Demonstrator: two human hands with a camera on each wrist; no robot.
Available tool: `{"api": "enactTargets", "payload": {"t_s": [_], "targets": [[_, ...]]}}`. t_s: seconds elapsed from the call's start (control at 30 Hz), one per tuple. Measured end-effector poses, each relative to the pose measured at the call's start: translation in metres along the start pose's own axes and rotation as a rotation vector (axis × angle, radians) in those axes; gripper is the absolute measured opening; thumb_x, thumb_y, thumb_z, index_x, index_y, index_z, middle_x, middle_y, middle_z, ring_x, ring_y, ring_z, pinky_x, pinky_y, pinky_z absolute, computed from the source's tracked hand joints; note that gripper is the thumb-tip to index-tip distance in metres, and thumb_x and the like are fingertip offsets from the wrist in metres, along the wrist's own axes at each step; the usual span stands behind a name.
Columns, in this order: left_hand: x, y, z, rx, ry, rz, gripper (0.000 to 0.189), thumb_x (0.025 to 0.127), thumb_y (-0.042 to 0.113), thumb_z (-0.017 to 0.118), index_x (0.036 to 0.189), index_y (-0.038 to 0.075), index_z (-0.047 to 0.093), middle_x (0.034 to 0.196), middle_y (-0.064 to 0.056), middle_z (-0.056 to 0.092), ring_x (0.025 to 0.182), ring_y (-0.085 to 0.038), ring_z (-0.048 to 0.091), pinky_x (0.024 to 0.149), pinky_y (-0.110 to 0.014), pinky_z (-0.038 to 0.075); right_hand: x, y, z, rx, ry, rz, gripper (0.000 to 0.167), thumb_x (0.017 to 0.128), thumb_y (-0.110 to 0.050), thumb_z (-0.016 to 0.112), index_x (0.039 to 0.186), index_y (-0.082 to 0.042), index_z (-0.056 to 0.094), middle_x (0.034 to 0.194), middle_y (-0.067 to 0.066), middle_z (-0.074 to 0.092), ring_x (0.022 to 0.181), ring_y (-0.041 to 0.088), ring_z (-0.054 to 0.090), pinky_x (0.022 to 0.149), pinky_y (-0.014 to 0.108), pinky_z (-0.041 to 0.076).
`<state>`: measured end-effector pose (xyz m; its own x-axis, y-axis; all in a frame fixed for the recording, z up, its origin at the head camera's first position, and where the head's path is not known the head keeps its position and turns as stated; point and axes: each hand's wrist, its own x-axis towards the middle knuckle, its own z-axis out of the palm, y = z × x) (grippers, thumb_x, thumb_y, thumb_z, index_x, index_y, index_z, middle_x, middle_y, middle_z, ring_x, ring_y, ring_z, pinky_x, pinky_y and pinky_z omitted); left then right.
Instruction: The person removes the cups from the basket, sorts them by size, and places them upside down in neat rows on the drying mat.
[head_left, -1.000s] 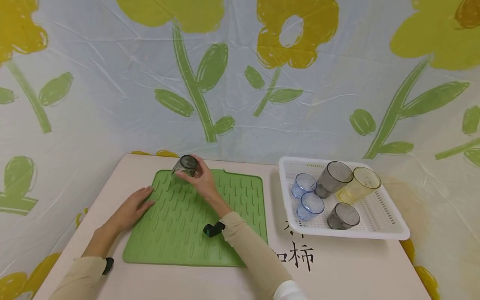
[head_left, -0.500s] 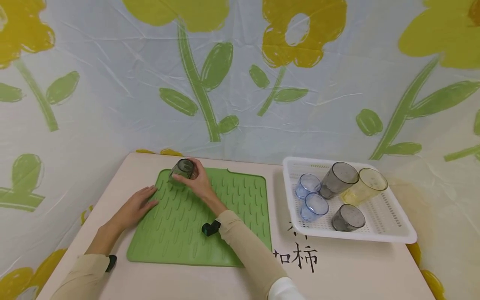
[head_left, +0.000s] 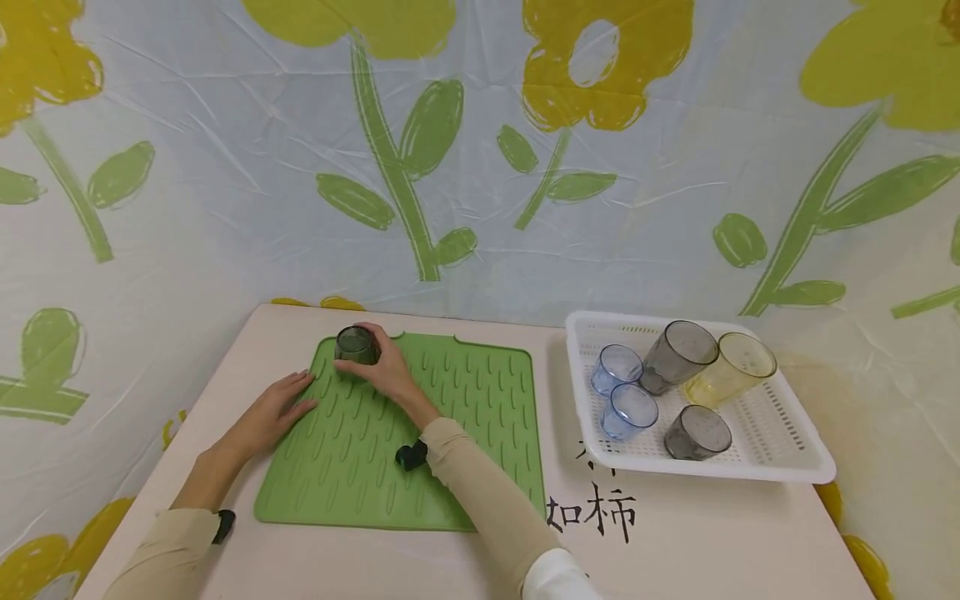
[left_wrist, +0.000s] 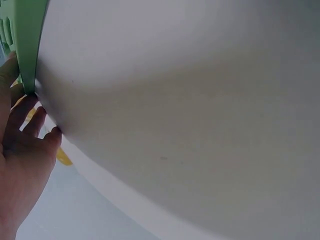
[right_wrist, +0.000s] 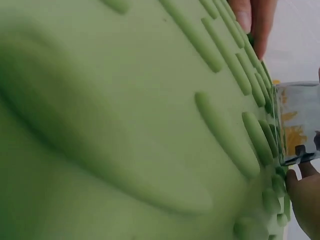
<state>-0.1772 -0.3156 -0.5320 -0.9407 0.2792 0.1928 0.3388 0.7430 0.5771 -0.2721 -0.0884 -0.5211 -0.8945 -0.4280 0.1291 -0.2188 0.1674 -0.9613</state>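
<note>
My right hand (head_left: 386, 368) holds a small dark grey drinking glass (head_left: 355, 343) at the back left corner of the green ridged mat (head_left: 337, 471). Thumb and fingers reach round its sides. In the right wrist view one end of the glass (right_wrist: 300, 117) lies right at the mat's surface, and part of the right hand (right_wrist: 306, 200) shows below it. At the mat's left edge rests my left hand (head_left: 264, 419), fingers fairly straight and holding nothing. The left wrist view shows that hand (left_wrist: 27, 155) with its fingertips at the mat's edge and the table.
A white perforated basket (head_left: 795, 417) stands on the right of the table. In it are two small blue glasses (head_left: 628, 410), a tall grey glass (head_left: 678, 358), a yellow glass (head_left: 731, 371) and a short grey glass (head_left: 697, 433). A flower-patterned cloth (head_left: 480, 167) hangs close behind.
My right hand has carried the grey glass left and lowered it to the mat's back left corner. The left hand has stayed at the mat's edge.
</note>
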Motion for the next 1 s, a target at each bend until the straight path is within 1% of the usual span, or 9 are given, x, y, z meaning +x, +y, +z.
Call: {"api": "enactTargets", "payload": {"t_s": [0.07, 0.13, 0.27, 0.33, 0.5, 0.63, 0.8, 1.0], "targets": [[0.0008, -0.0001, 0.0, -0.003, -0.001, 0.003, 0.052, 0.099, 0.007, 0.068, 0.14, -0.019, 0.049, 0.143, -0.044, 0.042, 0.135, -0.063, 0.035, 0.107, -0.074, 0.032, -0.0002, -0.0011, 0.001, -0.03, -0.014, -0.005, 0.07, 0.091, -0.024, 0.082, 0.152, -0.022, 0.046, 0.141, 0.002, 0.057, 0.126, 0.013, 0.055, 0.102, 0.032, 0.049], [0.0014, 0.0004, -0.0003, -0.006, -0.001, 0.004, 0.052, 0.099, 0.006, 0.069, 0.14, -0.019, 0.049, 0.144, -0.044, 0.042, 0.135, -0.063, 0.035, 0.107, -0.074, 0.032, -0.0007, -0.0027, 0.0017, -0.035, -0.019, -0.011, 0.071, 0.091, -0.023, 0.082, 0.152, -0.019, 0.046, 0.141, 0.004, 0.057, 0.126, 0.014, 0.055, 0.102, 0.033, 0.049], [0.0018, -0.0007, 0.0004, 0.004, 0.019, 0.029, 0.051, 0.097, 0.004, 0.07, 0.138, -0.02, 0.051, 0.141, -0.044, 0.045, 0.133, -0.064, 0.037, 0.105, -0.074, 0.034, -0.0023, -0.0044, 0.0024, -0.023, -0.028, -0.014, 0.071, 0.092, -0.022, 0.081, 0.152, -0.018, 0.046, 0.141, 0.005, 0.057, 0.126, 0.015, 0.055, 0.103, 0.035, 0.049], [0.0014, -0.0011, 0.0006, 0.004, 0.023, 0.029, 0.05, 0.097, 0.004, 0.07, 0.137, -0.02, 0.051, 0.141, -0.045, 0.045, 0.132, -0.064, 0.038, 0.104, -0.074, 0.034, -0.0028, -0.0044, 0.0027, -0.019, -0.033, -0.012, 0.07, 0.092, -0.022, 0.081, 0.152, -0.018, 0.045, 0.142, 0.005, 0.056, 0.127, 0.015, 0.055, 0.104, 0.036, 0.049], [0.0007, -0.001, 0.0012, -0.018, 0.008, 0.005, 0.051, 0.098, 0.005, 0.069, 0.138, -0.02, 0.05, 0.142, -0.045, 0.043, 0.134, -0.063, 0.036, 0.106, -0.074, 0.032, -0.0032, -0.0026, 0.0029, -0.024, -0.041, -0.016, 0.072, 0.091, -0.021, 0.082, 0.153, -0.017, 0.044, 0.142, 0.006, 0.055, 0.127, 0.016, 0.055, 0.105, 0.037, 0.049], [0.0006, -0.0015, 0.0016, -0.023, 0.006, 0.005, 0.051, 0.099, 0.006, 0.069, 0.138, -0.02, 0.05, 0.142, -0.045, 0.043, 0.134, -0.063, 0.036, 0.106, -0.074, 0.032, -0.0031, -0.0019, 0.0029, -0.03, -0.041, -0.016, 0.077, 0.09, -0.02, 0.083, 0.154, -0.015, 0.042, 0.143, 0.007, 0.055, 0.128, 0.017, 0.055, 0.105, 0.036, 0.049], [0.0005, -0.0014, 0.0014, -0.023, 0.002, -0.008, 0.051, 0.099, 0.006, 0.069, 0.139, -0.019, 0.049, 0.143, -0.044, 0.042, 0.135, -0.063, 0.035, 0.107, -0.073, 0.032, -0.0044, -0.0022, 0.0012, -0.028, -0.043, -0.004, 0.08, 0.089, -0.02, 0.083, 0.155, -0.013, 0.04, 0.144, 0.006, 0.054, 0.129, 0.017, 0.053, 0.106, 0.039, 0.048], [0.0005, -0.0003, 0.0009, -0.011, -0.008, -0.026, 0.052, 0.099, 0.007, 0.068, 0.14, -0.019, 0.049, 0.144, -0.044, 0.042, 0.136, -0.062, 0.034, 0.108, -0.073, 0.032, -0.0088, -0.0056, -0.0047, -0.044, -0.052, 0.001, 0.084, 0.089, -0.022, 0.083, 0.158, -0.013, 0.036, 0.15, 0.004, 0.049, 0.138, 0.017, 0.047, 0.111, 0.037, 0.044]]}}
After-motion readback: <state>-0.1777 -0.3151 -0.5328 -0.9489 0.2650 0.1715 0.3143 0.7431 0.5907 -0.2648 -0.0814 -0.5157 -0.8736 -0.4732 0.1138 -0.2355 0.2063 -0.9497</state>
